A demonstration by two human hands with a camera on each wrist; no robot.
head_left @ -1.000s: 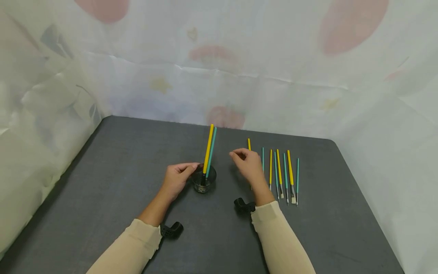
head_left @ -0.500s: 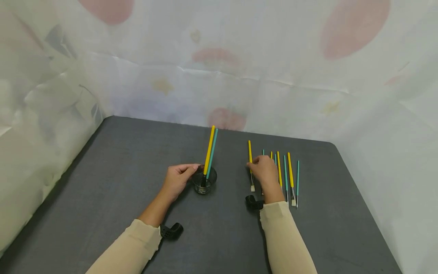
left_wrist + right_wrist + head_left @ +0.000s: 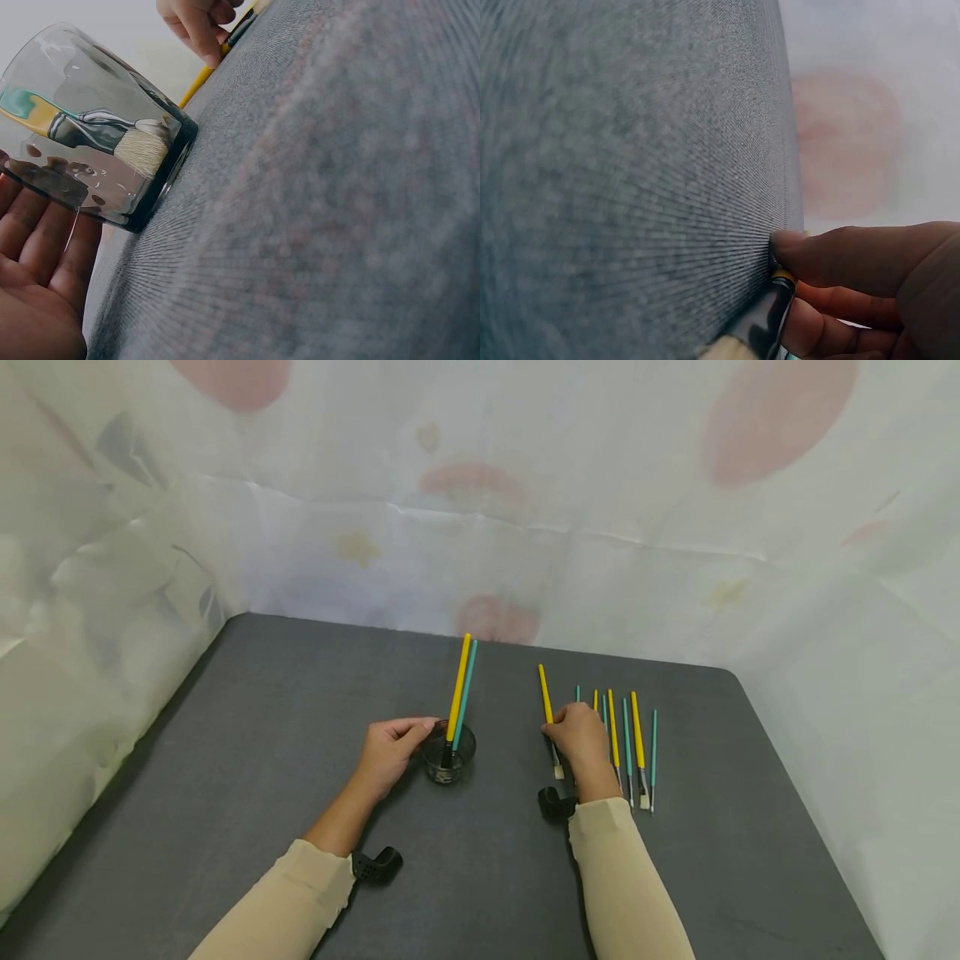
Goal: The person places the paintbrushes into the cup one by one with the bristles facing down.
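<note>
yellow and thin, a paintbrush (image 3: 548, 710) is pinched in the right hand (image 3: 579, 739), with the fingers (image 3: 832, 255) curled round it near the metal part. its bristle end points back at the person and sits just above the grey table (image 3: 247, 735). it is at the left end of a row of brushes (image 3: 630, 743), yellow ones and green ones, that lie side by side on the table just right of the hand. the left hand (image 3: 390, 752) rests on the table with its fingers lightly bent against the side of a glass cup (image 3: 447, 752). it touches the cup but does not wrap round it. two brushes (image 3: 460, 689), one yellow and one green, stand in the cup and lean away from the person. a white cloth (image 3: 525, 485) with pink spots hangs behind the table.
</note>
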